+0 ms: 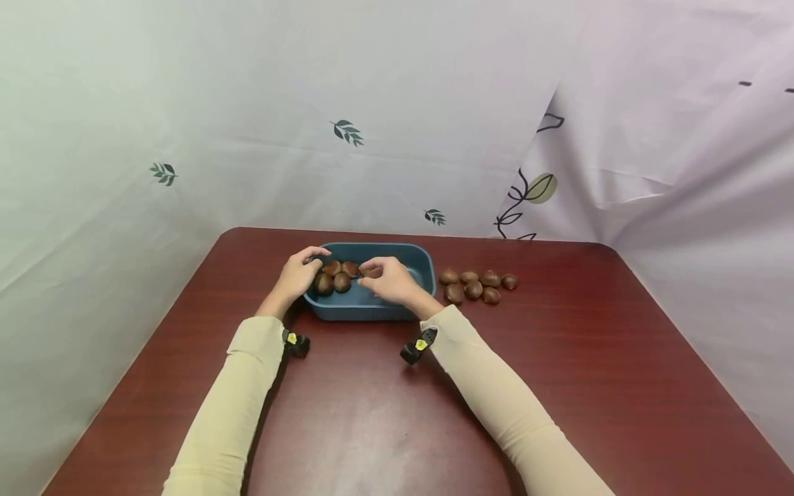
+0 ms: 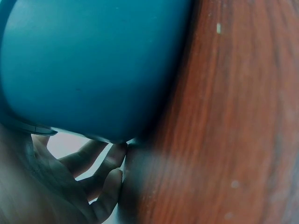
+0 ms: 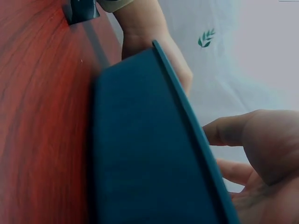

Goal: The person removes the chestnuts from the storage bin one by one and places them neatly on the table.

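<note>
A blue rectangular container [image 1: 360, 313] stands near the table's back edge. My left hand [image 1: 296, 273] grips its left end, with the thumb over the rim; in the left wrist view, several fingers [image 2: 100, 179] lie along the outside of the end wall. Inside, brown chestnuts [image 1: 342, 282] are grouped on the left side. Over the container's middle, my right hand [image 1: 392, 279] pinches a chestnut [image 1: 371, 272] between thumb and fingers, beside that group. From the right wrist, the container's side wall [image 3: 145, 140] hides the chestnuts, and the right hand shows above the rim.
Several loose chestnuts [image 1: 473, 289] lie on the table just right of the container. The dark red table [image 1: 589, 372] reaches back to a pale curtain [image 1: 279, 89] with leaf prints. Each wrist wears a small black camera [image 1: 412, 353].
</note>
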{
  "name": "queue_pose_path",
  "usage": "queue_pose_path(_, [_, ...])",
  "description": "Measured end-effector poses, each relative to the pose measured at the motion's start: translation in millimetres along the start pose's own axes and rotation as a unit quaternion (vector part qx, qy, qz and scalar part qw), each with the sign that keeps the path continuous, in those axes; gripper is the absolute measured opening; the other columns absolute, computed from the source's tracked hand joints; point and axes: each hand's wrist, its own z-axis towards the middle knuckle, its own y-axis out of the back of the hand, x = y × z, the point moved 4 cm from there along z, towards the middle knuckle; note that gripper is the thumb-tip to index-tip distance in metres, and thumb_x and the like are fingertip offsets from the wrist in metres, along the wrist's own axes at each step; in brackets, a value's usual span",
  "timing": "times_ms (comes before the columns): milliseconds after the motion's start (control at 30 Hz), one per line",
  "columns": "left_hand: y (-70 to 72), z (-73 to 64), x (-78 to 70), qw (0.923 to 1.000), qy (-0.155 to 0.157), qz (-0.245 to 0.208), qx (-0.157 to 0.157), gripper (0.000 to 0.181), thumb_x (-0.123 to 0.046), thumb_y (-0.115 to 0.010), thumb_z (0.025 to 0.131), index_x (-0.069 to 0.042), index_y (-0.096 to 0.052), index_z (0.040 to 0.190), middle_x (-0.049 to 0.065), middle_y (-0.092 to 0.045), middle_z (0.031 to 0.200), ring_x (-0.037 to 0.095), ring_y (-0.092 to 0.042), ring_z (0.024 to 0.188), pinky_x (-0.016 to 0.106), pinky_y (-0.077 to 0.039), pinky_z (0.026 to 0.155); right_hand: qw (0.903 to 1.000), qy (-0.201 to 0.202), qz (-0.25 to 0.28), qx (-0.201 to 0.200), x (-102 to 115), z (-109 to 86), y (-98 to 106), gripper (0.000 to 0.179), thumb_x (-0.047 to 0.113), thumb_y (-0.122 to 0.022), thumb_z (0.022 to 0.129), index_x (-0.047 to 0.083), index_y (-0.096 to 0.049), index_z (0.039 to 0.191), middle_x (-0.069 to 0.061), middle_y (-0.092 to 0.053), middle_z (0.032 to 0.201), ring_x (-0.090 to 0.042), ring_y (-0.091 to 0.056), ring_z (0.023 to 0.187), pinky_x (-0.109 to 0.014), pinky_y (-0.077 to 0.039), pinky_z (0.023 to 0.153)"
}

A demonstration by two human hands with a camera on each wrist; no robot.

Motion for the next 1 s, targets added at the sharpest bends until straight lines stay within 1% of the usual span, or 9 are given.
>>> queue_pose_path(67, [-1.3,0.2,-0.1,1.0,0.002,0.0,-0.001,0.036,-0.02,-0.041,0.102,-0.014,-0.06,0.132,0.015,-0.04,0.153,0.039,-0.04,0.132,0.05,-0.032,0.09,1.0,-0.005,0.003,-0.003,0,1.8,-4,0.038,0.017,-0.066,0.095,0.002,-0.063,0.129,-0.018,-0.066,0.117,-0.035,-0.069,0.088,-0.035,-0.056,0.07])
queue_pose_path(167, [-2.8,-0.7,0.5,1.0,0.005,0.001,0.0,0.036,-0.02,-0.04,0.102,-0.014,-0.06,0.132,0.015,-0.041,0.151,0.039,-0.042,0.125,0.049,-0.032,0.089,0.9999,-0.013,0.005,-0.009,-2,5.9,-11,0.037,0.019,-0.066,0.095,0.004,-0.064,0.128,-0.017,-0.066,0.117,-0.034,-0.069,0.087,-0.032,-0.055,0.066])
queue_pose_path(267, [-3.0,-2.3,0.8,1.0,0.006,0.001,0.001,0.036,-0.018,-0.04,0.102,-0.013,-0.06,0.132,0.015,-0.043,0.149,0.04,-0.042,0.127,0.049,-0.032,0.089,0.9996,-0.022,0.009,-0.017,-3,10.9,-16,0.036,0.017,-0.067,0.094,0.004,-0.064,0.127,-0.017,-0.066,0.119,-0.033,-0.069,0.085,-0.031,-0.054,0.064])
queue_pose_path(400, [-1.7,-2.8,-0.7,1.0,0.001,0.002,-0.002,0.036,-0.018,-0.04,0.102,-0.012,-0.06,0.131,0.015,-0.044,0.149,0.041,-0.038,0.135,0.05,-0.032,0.09,0.9985,-0.046,0.017,-0.024,-3,18.7,-20,0.038,0.016,-0.068,0.094,0.004,-0.063,0.129,-0.017,-0.065,0.119,-0.031,-0.069,0.085,-0.032,-0.055,0.065])
queue_pose_path(533, [0.2,-2.2,-3.6,1.0,-0.001,-0.001,-0.006,0.035,-0.018,-0.041,0.102,-0.012,-0.061,0.13,0.014,-0.041,0.152,0.04,-0.03,0.143,0.054,-0.032,0.098,0.9967,-0.069,0.038,-0.017,-3,25.6,-23,0.043,0.017,-0.068,0.093,0.005,-0.06,0.133,-0.015,-0.064,0.119,-0.029,-0.067,0.094,-0.033,-0.056,0.067])
queue_pose_path(633, [0.2,-1.6,-3.7,1.0,0.0,-0.004,-0.006,0.035,-0.018,-0.042,0.101,-0.013,-0.061,0.129,0.014,-0.041,0.153,0.039,-0.029,0.144,0.058,-0.03,0.106,0.9955,-0.078,0.053,-0.011,-4,28.6,-25,0.044,0.017,-0.068,0.093,0.006,-0.059,0.135,-0.015,-0.063,0.123,-0.029,-0.066,0.099,-0.033,-0.055,0.067])
queue_pose_path(733, [0.0,-0.9,-3.8,1.0,-0.001,-0.003,-0.004,0.035,-0.018,-0.041,0.101,-0.013,-0.061,0.13,0.014,-0.04,0.153,0.039,-0.028,0.144,0.06,-0.029,0.107,0.9949,-0.083,0.057,-0.011,-7,30.6,-26,0.042,0.015,-0.068,0.093,0.007,-0.06,0.134,-0.015,-0.062,0.128,-0.026,-0.065,0.1,-0.032,-0.055,0.067])
queue_pose_path(867, [-0.4,-0.4,-3.8,1.0,-0.001,-0.003,-0.003,0.036,-0.018,-0.041,0.101,-0.013,-0.061,0.131,0.014,-0.041,0.152,0.039,-0.029,0.144,0.053,-0.033,0.097,0.9939,-0.087,0.068,-0.007,-8,32.0,-26,0.04,0.015,-0.068,0.092,0.008,-0.063,0.131,-0.015,-0.062,0.127,-0.026,-0.066,0.099,-0.033,-0.055,0.066])
queue_pose_path(1000, [-0.7,-0.7,-2.4,1.0,0.0,-0.002,-0.005,0.036,-0.017,-0.041,0.101,-0.013,-0.061,0.13,0.014,-0.044,0.149,0.038,-0.037,0.136,0.049,-0.031,0.089,0.9928,-0.087,0.082,0.009,-8,31.7,-29,0.04,0.014,-0.068,0.092,0.007,-0.063,0.131,-0.015,-0.065,0.118,-0.029,-0.066,0.096,-0.035,-0.056,0.067])
